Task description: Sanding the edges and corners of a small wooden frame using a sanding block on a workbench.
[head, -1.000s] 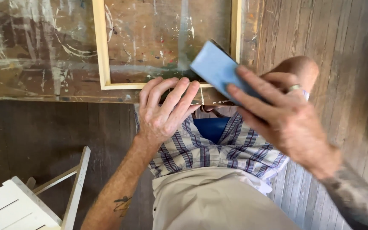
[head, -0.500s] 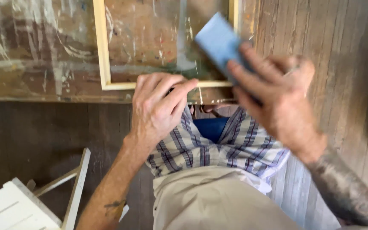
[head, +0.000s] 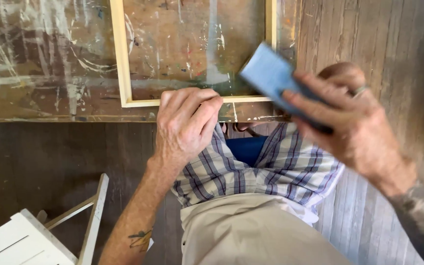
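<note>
Blue sanding block [head: 271, 76] in right hand [head: 354, 127]

plaid shirt [head: 266, 167] over a blue undershirt [head: 244, 147], beige trousers [head: 256, 235], a ring [head: 360, 90], tattoos on both forearms.

1. Inside the pale wooden frame [head: 123, 59], the paint-spattered counter [head: 45, 59] lies bare, so a hand could pass there.
2. The left hand [head: 185, 125] covers the frame's near rail and blocks that stretch.
3. The right hand [head: 354, 122], its grip around a blue block [head: 271, 76], crowds the frame's right corner.
4. A white chair [head: 20, 240] stands low on the left, well apart.
</note>
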